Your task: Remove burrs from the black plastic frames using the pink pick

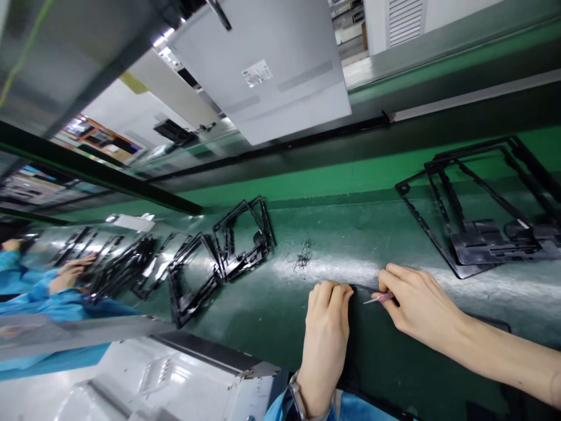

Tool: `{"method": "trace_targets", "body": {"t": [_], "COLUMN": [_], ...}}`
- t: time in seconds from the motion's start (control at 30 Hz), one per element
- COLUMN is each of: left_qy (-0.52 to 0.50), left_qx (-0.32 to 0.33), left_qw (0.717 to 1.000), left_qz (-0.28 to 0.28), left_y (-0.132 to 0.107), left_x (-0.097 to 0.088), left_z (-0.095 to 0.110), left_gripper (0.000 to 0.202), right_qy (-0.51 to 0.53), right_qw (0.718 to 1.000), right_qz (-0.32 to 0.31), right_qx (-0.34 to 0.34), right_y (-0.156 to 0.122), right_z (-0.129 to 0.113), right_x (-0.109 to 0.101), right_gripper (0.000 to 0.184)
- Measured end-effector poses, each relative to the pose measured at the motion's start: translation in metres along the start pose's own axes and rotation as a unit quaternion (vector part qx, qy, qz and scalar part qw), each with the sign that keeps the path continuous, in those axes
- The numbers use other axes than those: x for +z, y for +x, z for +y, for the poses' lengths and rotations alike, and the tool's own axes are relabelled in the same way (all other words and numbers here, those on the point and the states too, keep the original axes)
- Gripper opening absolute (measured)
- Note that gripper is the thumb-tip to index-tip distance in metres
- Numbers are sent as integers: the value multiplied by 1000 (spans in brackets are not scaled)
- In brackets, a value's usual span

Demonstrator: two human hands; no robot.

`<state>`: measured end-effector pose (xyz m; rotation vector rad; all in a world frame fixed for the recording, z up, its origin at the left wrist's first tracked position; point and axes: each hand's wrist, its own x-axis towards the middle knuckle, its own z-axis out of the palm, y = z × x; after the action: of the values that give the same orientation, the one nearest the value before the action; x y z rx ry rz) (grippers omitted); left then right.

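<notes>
Near the lower middle, a black plastic frame (pixel 367 288) lies before me, its top edge running between my two hands. My left hand (pixel 326 327) has its fingers closed on the frame's upper left corner. A small pointed tool with a pink handle (pixel 385 297) is gripped in my right hand (pixel 418 301), its metal tip pointing left beside the frame's top edge. The right hand's fingers are curled close to that edge, and whether they also touch it I cannot tell. Thin black plastic shavings (pixel 302 257) lie in a loose heap beyond my left hand.
Stacked black frames (pixel 495 245) lie at the right of the green bench (pixel 263 310). More black frames (pixel 193 286) stretch leftward, where a co-worker's hands (pixel 70 273) work. A white metal casing (pixel 175 374) stands at lower left. A large grey panel (pixel 280 47) hangs above the back.
</notes>
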<state>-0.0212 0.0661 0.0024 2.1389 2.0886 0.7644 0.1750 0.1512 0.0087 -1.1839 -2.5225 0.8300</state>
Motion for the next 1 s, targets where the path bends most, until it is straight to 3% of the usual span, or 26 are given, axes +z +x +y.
{"method": "trace_targets", "body": {"t": [0.23,0.4,0.53,0.63,0.7,0.77,0.83,1.0], "left_qy": [36,-110,-330,-425,-373,-264,-189,-125], "left_qx": [28,-24,-64,-143,-186,-172,-121,-31], "left_qw": [999,993,940,894,908,946,972,991], "left_qz": [-21,-38,-59,-4,49,74,62,18], "left_y": [-9,-17,-25,-28,-25,-20,-15,-9], "left_x": [-6,-17,-23,-21,-17,-14,-9,-5], "left_z": [3,-5,-6,-9,-13,-20,-25,-25], "left_gripper": [16,18,20,24,23,19,17,17], "right_qy": [-5,-7,-16,-28,-39,-51,-65,-105], "right_qw": [1000,1000,1000,999,999,998,997,993], "right_qz": [7,12,16,20,21,20,17,11], "right_qx": [3,0,8,21,29,34,37,48], "right_y": [2,5,4,5,6,8,9,9], "right_z": [1,3,2,4,7,9,11,8], "right_x": [1,0,-1,-3,-5,-7,-10,-19], "right_gripper": [15,16,16,18,20,21,21,14]}}
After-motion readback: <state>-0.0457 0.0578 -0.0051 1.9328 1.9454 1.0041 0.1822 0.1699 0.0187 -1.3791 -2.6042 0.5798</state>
